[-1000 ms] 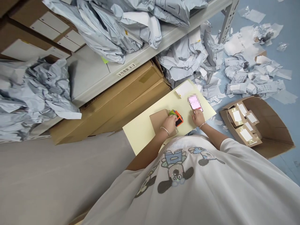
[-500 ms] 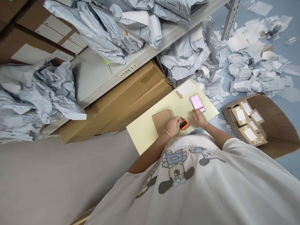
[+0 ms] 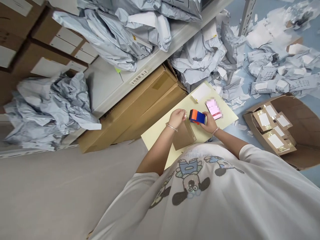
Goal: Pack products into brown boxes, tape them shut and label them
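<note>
In my right hand (image 3: pixel 209 124) is a small blue-and-orange handheld device (image 3: pixel 198 117), gripped by its blue end above the table. Its exact kind I cannot make out. My left hand (image 3: pixel 177 118) is closed in a pinch to the left of the device, apart from it. Something small and pale shows at those fingertips, too small to name. Beneath my left hand a flat brown cardboard box (image 3: pixel 183 138) lies on the pale yellow table (image 3: pixel 156 133). Just beyond my right hand lies a phone (image 3: pixel 213 108) with a lit pink screen, partly blurred out.
A white card (image 3: pixel 200 91) lies at the table's far edge. To the right stands an open carton (image 3: pixel 306 133) holding several small labelled boxes. Grey mailer bags (image 3: pixel 265 71) litter the floor; more bags (image 3: pixel 140 30) fill the shelf (image 3: pixel 107 81). Long cartons (image 3: pixel 132 106) stand beneath it.
My right hand has moved from beside the phone's lower end to hold the device, now raised and turned. My left hand has left the device and shifted up and left.
</note>
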Motion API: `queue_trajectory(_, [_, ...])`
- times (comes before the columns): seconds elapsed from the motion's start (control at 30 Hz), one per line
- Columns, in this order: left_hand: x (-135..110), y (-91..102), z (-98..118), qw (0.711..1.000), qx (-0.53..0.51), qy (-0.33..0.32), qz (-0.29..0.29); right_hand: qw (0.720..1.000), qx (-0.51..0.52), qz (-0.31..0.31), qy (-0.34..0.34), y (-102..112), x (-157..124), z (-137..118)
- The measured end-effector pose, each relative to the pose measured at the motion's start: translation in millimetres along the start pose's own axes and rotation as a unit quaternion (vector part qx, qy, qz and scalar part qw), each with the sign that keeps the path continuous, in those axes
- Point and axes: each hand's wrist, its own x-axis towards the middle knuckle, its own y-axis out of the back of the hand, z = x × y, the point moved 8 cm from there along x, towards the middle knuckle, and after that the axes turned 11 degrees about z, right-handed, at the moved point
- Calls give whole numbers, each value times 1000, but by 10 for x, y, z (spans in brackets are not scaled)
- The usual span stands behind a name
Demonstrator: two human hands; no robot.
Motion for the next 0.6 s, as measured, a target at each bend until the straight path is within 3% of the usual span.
queue_trajectory(0.1, [266,95,2,999,30,27,24,1000,14,-15,4,8,183,29])
queue_trajectory(0.23, [487,27,-13,997,32,66,9,997,40,-64,-3,-126,315,157])
queue_trajectory(0.47, [625,-71,-64,995,77,65,12,983,88,-129,-93,-620,281,460])
queue_trajectory(0.6, [666,-45,-119,993,94,67,15,979,102,-118,-135,-819,332,499])
